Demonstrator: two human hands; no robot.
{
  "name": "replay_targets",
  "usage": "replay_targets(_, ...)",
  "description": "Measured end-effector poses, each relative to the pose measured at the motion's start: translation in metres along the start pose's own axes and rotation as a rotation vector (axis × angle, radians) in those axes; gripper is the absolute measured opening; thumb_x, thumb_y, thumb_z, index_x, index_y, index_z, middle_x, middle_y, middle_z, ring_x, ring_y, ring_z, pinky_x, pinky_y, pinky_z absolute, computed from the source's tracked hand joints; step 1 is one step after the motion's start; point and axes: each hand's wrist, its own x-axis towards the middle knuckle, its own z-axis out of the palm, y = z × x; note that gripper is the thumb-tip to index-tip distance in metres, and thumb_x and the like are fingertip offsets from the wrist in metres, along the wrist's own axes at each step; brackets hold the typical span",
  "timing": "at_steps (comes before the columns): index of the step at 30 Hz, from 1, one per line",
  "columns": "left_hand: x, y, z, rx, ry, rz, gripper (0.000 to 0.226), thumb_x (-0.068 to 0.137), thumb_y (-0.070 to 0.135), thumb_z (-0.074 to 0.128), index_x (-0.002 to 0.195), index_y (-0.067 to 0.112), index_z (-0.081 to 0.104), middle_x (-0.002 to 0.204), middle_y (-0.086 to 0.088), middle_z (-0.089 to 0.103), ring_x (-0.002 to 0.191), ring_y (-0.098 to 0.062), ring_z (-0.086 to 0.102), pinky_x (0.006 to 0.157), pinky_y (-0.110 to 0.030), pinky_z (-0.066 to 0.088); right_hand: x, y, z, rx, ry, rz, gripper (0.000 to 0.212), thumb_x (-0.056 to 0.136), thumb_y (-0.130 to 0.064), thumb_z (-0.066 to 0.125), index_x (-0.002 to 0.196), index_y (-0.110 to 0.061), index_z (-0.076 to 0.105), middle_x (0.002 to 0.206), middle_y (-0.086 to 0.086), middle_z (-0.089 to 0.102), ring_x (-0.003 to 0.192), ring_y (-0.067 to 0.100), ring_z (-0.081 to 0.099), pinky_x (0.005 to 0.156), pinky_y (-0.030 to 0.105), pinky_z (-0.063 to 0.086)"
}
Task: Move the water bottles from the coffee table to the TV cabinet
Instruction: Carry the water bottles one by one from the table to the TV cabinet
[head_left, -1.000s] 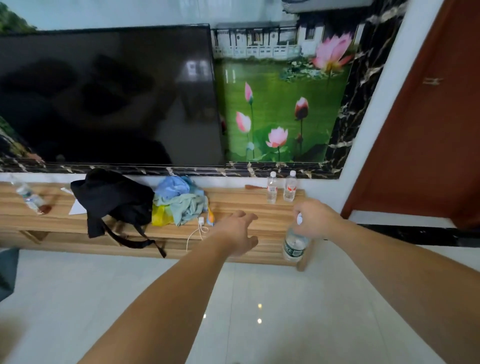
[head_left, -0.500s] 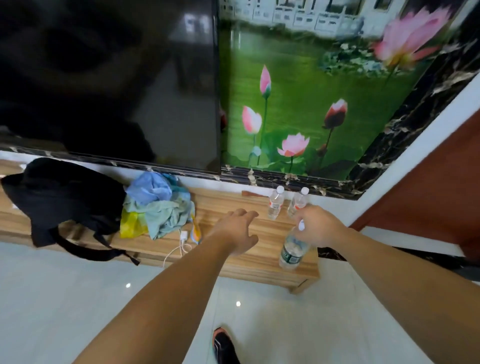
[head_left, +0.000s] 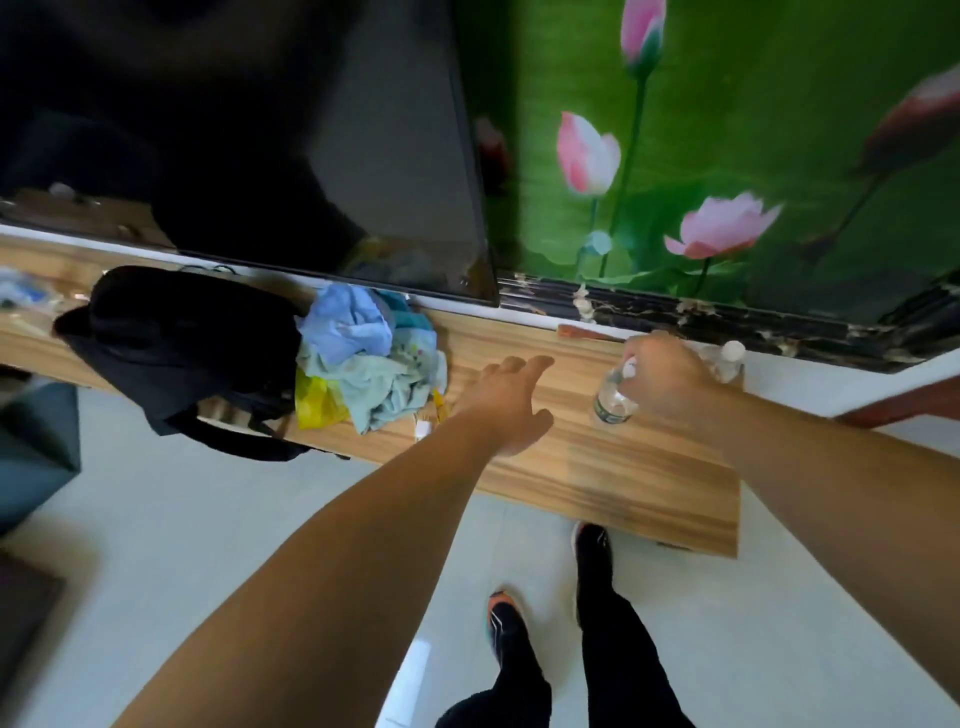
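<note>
Water bottle (head_left: 613, 397), clear with a white cap, right of centre in the frame, over the top of the wooden TV cabinet (head_left: 623, 483); base at or just above the wood, cannot tell which. Nearest, at the lower centre: two legs in dark trousers and dark shoes (head_left: 592, 545) on pale floor tiles (head_left: 234, 519), close to the cabinet's front edge. Further up, both bare forearms reaching over the wood. Left hand (head_left: 506, 405) at the centre, palm down, fingers loosely straight and slightly apart, thumb out to the side, gripping nothing. Right hand (head_left: 670, 379) beside it, fingers curled down round the bottle's neck and shoulder, cap showing between them. Left of the left hand, a small white plug (head_left: 423, 428) by a crumpled heap of blue, teal and yellow cloth (head_left: 363, 358), then a black bag (head_left: 182, 343) with a strap over the front edge. Just beyond the right hand, by the wall, a second bottle (head_left: 727, 361), white-capped and partly hidden. Farthest, a dark TV screen (head_left: 260, 130) at upper left and a green lotus picture (head_left: 753, 130) at upper right.
</note>
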Motion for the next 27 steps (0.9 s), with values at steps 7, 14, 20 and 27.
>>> replay_targets(7, 0.079, 0.004, 0.001, -0.092, -0.030, -0.059, 0.065, 0.086, 0.037, 0.055, 0.144, 0.034, 0.027, 0.143, -0.005, 0.039, 0.127, -0.030, 0.039, 0.099, -0.042, 0.039, 0.097, 0.018, 0.024, 0.135, -0.085, -0.042, 0.027, 0.078, -0.012, 0.063, 0.104, -0.018, 0.070, 0.105, 0.015, 0.066, 0.090, 0.030, 0.064, 0.072, 0.030, 0.053)
replay_targets(14, 0.127, 0.004, 0.026, -0.203, -0.051, -0.111, 0.060, 0.087, 0.034, 0.055, 0.142, 0.033, 0.033, 0.142, -0.004, 0.040, 0.119, -0.029, 0.048, 0.094, -0.040, 0.044, 0.158, 0.029, 0.062, 0.107, -0.131, 0.023, 0.038, 0.083, -0.012, 0.064, 0.120, -0.009, 0.060, 0.126, 0.015, 0.051, 0.104, 0.033, 0.061, 0.083, 0.036, 0.054)
replay_targets(20, 0.130, -0.010, 0.042, -0.236, -0.075, -0.135, 0.061, 0.086, 0.034, 0.055, 0.142, 0.035, 0.032, 0.141, -0.002, 0.040, 0.124, -0.027, 0.044, 0.097, -0.042, 0.043, 0.185, 0.036, 0.086, 0.099, -0.264, 0.024, 0.038, 0.091, -0.010, 0.054, 0.129, -0.006, 0.053, 0.143, 0.020, 0.043, 0.121, 0.032, 0.052, 0.098, 0.039, 0.048)
replay_targets(27, 0.116, -0.032, 0.024, -0.203, -0.026, -0.167, 0.061, 0.086, 0.033, 0.055, 0.142, 0.034, 0.033, 0.142, -0.002, 0.040, 0.124, -0.025, 0.044, 0.095, -0.038, 0.042, 0.173, 0.030, 0.070, 0.106, -0.259, 0.037, 0.053, 0.090, -0.007, 0.051, 0.141, -0.017, 0.038, 0.147, 0.017, 0.028, 0.115, 0.038, 0.054, 0.081, 0.037, 0.051)
